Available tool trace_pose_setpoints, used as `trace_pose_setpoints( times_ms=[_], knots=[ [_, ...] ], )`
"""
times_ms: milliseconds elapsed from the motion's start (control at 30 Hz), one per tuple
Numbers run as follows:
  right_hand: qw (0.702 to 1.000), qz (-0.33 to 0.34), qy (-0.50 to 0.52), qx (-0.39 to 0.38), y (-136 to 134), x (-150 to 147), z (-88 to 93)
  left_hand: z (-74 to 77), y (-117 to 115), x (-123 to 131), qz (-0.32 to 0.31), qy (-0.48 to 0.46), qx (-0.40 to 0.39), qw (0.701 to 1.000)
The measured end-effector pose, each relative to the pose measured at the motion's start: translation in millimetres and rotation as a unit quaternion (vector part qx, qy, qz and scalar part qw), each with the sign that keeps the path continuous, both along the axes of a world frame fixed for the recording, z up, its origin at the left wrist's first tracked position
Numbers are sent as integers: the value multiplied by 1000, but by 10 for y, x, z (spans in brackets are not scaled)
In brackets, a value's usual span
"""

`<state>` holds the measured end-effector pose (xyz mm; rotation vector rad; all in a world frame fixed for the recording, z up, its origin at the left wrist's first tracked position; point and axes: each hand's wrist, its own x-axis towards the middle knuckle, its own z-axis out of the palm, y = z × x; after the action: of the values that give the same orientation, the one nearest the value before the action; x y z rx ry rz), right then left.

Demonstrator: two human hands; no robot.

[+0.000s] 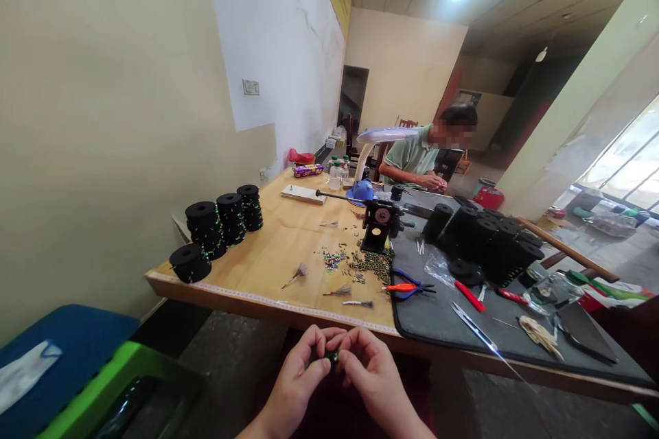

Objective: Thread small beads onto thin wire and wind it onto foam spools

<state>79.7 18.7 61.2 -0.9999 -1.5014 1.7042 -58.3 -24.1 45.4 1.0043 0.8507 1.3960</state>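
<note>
My left hand and my right hand meet just in front of the table's near edge. Fingertips and thumbs of both are pinched round a small dark piece with green specks. Most of that piece is hidden by the fingers, so its kind does not show. On the wooden table beyond them lie tiny coloured beads and a spread of small dark metallic pieces. Closer to my hands are a white-handled brush-like tool and a similar red-tipped one.
Black spools with green specks stand at left; more black spools crowd the grey mat. Blue-handled pliers, a red-handled tool, a black winding device and a lamp are around. A person sits across.
</note>
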Motion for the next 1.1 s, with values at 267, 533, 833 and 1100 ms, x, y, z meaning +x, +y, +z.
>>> trace_pose_setpoints(
  times_ms=[267,533,833,1100],
  knots=[
    [1000,-2,2,10,6,8,-34,34,-15,8,5,13,7,1000],
    [996,6,-39,83,-15,19,-36,-5,-16,-2,16,42,25,999],
    [989,1,-74,125,-13,38,-46,-4,-42,35,50,63,17,997],
    [987,2,-81,136,-3,64,-8,-108,-37,47,62,63,24,996]
  ],
)
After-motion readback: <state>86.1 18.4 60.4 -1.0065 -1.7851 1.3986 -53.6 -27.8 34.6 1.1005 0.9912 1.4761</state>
